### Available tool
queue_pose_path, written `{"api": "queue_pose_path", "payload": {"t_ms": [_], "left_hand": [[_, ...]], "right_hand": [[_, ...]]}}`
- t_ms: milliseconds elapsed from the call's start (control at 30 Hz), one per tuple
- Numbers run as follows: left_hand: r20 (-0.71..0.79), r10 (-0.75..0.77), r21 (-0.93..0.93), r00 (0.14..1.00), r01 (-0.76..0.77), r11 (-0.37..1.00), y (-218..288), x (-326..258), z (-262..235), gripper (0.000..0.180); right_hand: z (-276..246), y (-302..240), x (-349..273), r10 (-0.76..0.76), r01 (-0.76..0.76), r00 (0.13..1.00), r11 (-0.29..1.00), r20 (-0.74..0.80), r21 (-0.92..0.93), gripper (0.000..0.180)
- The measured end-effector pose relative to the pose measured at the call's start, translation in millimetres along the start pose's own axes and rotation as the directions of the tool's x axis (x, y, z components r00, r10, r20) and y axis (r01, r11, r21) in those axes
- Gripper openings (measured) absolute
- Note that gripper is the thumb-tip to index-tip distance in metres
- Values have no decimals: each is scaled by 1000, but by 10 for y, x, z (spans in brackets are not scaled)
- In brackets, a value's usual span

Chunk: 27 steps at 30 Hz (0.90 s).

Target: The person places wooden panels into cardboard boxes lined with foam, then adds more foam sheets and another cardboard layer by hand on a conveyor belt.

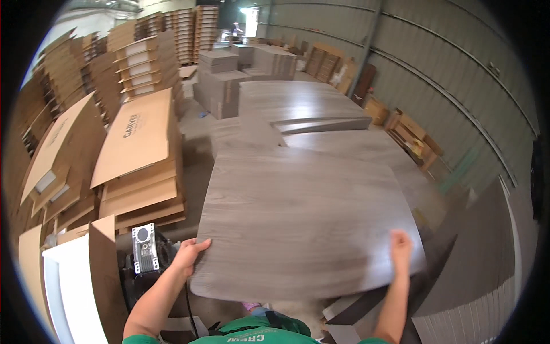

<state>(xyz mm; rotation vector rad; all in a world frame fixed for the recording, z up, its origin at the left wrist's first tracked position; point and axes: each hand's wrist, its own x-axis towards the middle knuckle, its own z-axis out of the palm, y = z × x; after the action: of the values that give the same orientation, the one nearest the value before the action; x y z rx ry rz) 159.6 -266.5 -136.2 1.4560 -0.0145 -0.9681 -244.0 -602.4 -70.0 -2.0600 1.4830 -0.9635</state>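
Observation:
A large grey-brown wood-grain panel point(303, 218) lies flat in front of me, its near edge close to my body. My left hand point(192, 257) grips the panel's left edge near the front corner, thumb on top and fingers partly hidden. Over the panel's right part is my right hand point(400, 245), slightly blurred, with its fingers curled into a fist. Nothing shows in it, and whether it touches the surface is unclear. Beyond the panel, more boards of the same colour point(303, 97) are stacked.
Cardboard cartons point(134, 126) are piled at the left. Near my left hand stands a dark machine with a metal plate point(145, 248). Grey panels point(475, 269) lean at the right. Stacked grey blocks point(223, 86) stand farther back, beside a corrugated wall point(447, 74).

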Motion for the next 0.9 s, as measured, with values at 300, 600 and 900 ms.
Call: {"api": "queue_pose_path", "payload": {"t_ms": [300, 600, 900], "left_hand": [[-202, 83, 507, 976, 32, 862, 14, -655, -1456, 84], [-324, 257, 558, 910, -36, 829, 278, -1263, -1809, 76], [-559, 324, 431, 763, -65, 900, -484, -2974, -2782, 92]], "right_hand": [[253, 1220, 802, 183, -160, 981, 945, 56, -286, 52], [954, 318, 408, 195, -179, 952, 980, 236, -87, 56], [1504, -840, 21, 8, -79, 890, 987, 456, 137, 63]]}}
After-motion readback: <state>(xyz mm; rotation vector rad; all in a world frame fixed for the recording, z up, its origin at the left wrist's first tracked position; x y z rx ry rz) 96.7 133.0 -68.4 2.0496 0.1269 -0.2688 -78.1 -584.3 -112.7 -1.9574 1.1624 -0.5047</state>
